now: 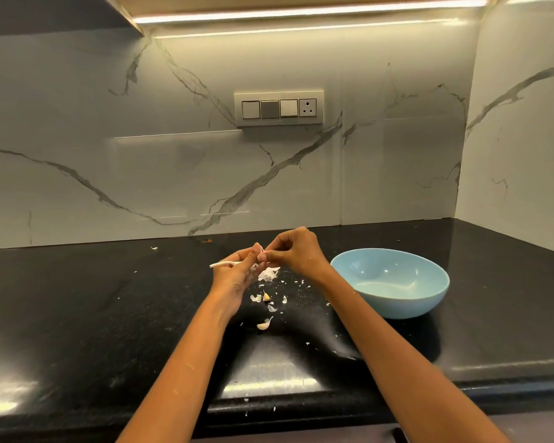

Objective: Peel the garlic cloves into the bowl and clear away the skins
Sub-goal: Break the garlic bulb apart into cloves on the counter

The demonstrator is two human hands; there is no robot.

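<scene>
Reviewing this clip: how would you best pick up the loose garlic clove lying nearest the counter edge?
Pinch the garlic clove across its plump body from above, thumb and finger on either side. It lies flat on the black counter with its thin tail pointing up-right, and nothing crowds it.

No legible text or labels anywhere.

Your light blue bowl [394, 282] sits upright on the black bench, tilted slightly. Two unpeeled garlic cloves [264, 325] lie near its left side, among papery white skins [269, 274] scattered across the bench.
</scene>
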